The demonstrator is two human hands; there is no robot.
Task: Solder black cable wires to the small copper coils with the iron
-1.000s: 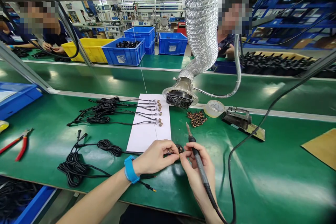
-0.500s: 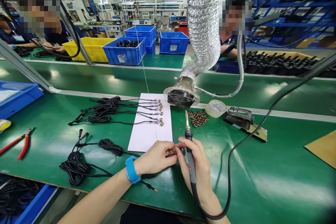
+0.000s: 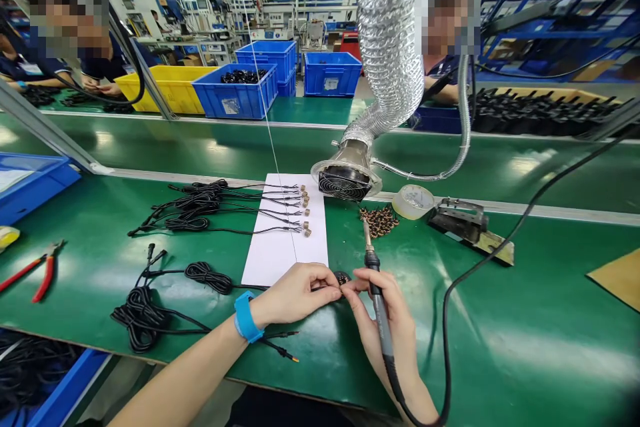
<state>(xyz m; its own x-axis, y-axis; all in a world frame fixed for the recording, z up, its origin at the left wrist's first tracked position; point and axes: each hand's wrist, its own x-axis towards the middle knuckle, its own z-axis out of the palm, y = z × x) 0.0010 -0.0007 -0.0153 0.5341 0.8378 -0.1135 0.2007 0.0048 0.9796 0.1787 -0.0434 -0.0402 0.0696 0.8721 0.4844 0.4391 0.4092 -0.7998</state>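
My left hand (image 3: pixel 303 292), with a blue wristband (image 3: pixel 247 317), pinches the end of a black cable (image 3: pixel 255 287) running from a tied coil (image 3: pixel 207 277). In my right hand (image 3: pixel 393 320) is a soldering iron (image 3: pixel 381 320), its tip pointing up and away from me. My right thumb and forefinger also pinch close to the left fingertips; what they grip is too small to make out. Just behind the fingertips sits a small dark round piece (image 3: pixel 342 277) with coppery bits. White paper (image 3: pixel 285 260) lies beyond, bearing several stripped cable ends beside small brass-coloured pieces (image 3: pixel 306 213).
A fume duct (image 3: pixel 347 177) hangs over the bench. Near it lie a pile of small coppery parts (image 3: pixel 380 221), a tape roll (image 3: pixel 413 201) and a metal stand (image 3: pixel 470 227). Red-handled cutters (image 3: pixel 49 270) and cable coils (image 3: pixel 143 317) are left. People sit across the bench.
My right hand and the soldering iron have shifted right, and its fingertips have drawn slightly apart from my left hand's. The small dark round piece shows more between them.
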